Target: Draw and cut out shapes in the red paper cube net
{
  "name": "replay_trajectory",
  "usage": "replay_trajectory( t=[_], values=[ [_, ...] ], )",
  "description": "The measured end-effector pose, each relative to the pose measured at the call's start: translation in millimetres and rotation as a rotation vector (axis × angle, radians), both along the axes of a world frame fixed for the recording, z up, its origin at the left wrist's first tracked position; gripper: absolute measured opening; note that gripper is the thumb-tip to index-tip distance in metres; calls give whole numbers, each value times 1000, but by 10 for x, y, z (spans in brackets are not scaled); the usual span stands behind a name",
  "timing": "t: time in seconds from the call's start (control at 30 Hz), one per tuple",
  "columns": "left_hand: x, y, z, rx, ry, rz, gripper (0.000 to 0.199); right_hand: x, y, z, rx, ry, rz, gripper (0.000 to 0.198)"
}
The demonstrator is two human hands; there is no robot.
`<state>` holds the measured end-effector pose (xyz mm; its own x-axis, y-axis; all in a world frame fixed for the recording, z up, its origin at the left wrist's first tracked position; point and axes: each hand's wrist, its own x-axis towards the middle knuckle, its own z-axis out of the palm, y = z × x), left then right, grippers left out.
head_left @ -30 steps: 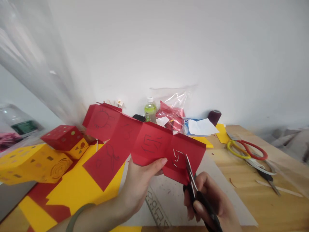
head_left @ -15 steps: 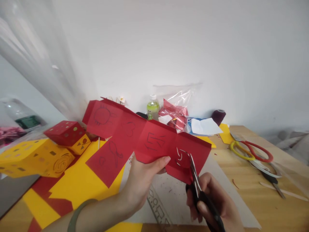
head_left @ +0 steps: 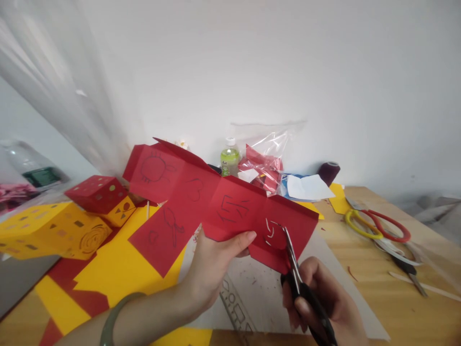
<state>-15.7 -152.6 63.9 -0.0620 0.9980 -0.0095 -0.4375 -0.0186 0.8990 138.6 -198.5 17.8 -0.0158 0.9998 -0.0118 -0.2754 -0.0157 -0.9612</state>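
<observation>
A red paper box net (head_left: 198,211) with folded tabs hangs tilted over the table, drawn with dark outlines and characters. My left hand (head_left: 212,264) pinches its lower edge, thumb in front and the fingers hidden behind. Black-handled scissors (head_left: 300,283) are in my right hand (head_left: 324,293), which closes round the handles. Their blades point up and their tips lie at the drawing on the net's rightmost panel, where a few narrow slits show pale. Whether a blade passes through the paper I cannot tell.
Yellow (head_left: 54,228) and red (head_left: 99,194) cut-out paper boxes stand at left beside yellow sheets (head_left: 111,269). White paper (head_left: 324,269) and a stencil ruler (head_left: 234,307) lie below. Behind are a green drink bottle (head_left: 229,158) and a clear bag (head_left: 270,158); at right, yellow-and-red-handled scissors (head_left: 389,223).
The view has shifted slightly. Both hands keep their hold on the net and the scissors, and the blade tips stay at the same panel.
</observation>
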Motion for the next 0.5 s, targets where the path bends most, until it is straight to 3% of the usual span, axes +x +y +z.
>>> replay_trajectory(
  t=[0.3, 0.5],
  values=[
    [-17, -12, -24, -32, 42, 6, 34, 31, 15, 9, -33, 4, -5, 51],
    [-25, 21, -8, -21, 15, -11, 43, 164, 27, -48, 18, -25, 149, 48]
  ],
)
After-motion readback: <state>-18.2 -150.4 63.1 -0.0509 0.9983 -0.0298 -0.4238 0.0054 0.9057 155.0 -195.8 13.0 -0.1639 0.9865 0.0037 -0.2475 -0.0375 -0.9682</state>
